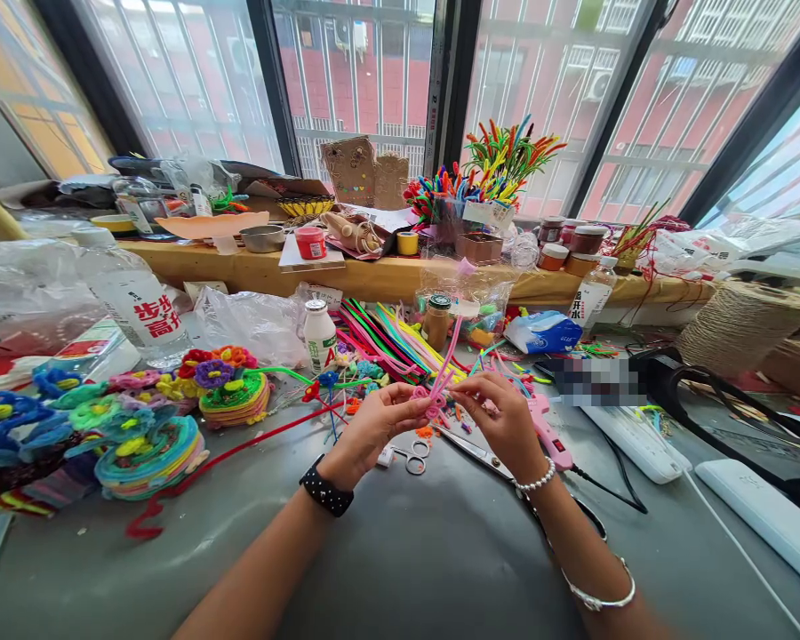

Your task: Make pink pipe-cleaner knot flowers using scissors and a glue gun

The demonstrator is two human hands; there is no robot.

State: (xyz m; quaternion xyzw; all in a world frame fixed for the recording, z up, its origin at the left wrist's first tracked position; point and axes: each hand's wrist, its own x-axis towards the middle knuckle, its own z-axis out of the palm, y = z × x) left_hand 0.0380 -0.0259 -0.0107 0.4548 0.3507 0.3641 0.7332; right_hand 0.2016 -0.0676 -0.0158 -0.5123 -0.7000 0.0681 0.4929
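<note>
Between my hands, above the grey table, is a pink pipe cleaner flower with looped petals and long loose ends standing up. My left hand pinches it from the left, fingers closed on the loops. From the right, my right hand holds it with thumb and forefinger pressed together near the loops. Small scissors lie under my left hand. Larger scissors lie partly beneath my right wrist. A pink hot glue gun rests just right of my right hand.
Finished pipe cleaner flowers are piled at the left. Loose pipe cleaners, a white bottle and a brown jar stand or lie behind my hands. A power strip, cables and a twine spool occupy the right.
</note>
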